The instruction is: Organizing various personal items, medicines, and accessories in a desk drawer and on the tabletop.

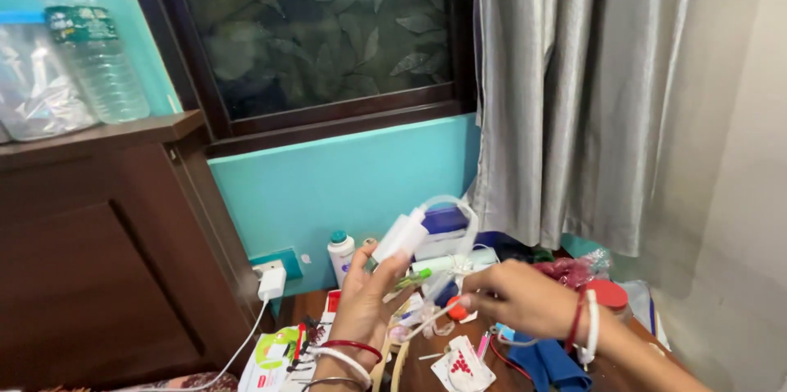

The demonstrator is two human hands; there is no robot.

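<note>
My left hand (366, 294) is raised over a cluttered wooden table (426, 371) and grips a small white plastic device (403, 234) with a clear tube (459, 224) looping off its top. My right hand (522, 298) pinches the lower end of that tube, near an orange cap (456, 307). Both wrists wear red and white bangles. The tube arcs over from the device to my right fingers.
A white bottle with a teal cap (339, 254) stands by the teal wall. A white charger (271, 283) with its cable sits in a wall socket. A blister pack (461, 363), blue cloth (548, 363), red-lidded jar (608, 294), grey curtain (574, 88) and water bottle (92, 43) on a cabinet surround.
</note>
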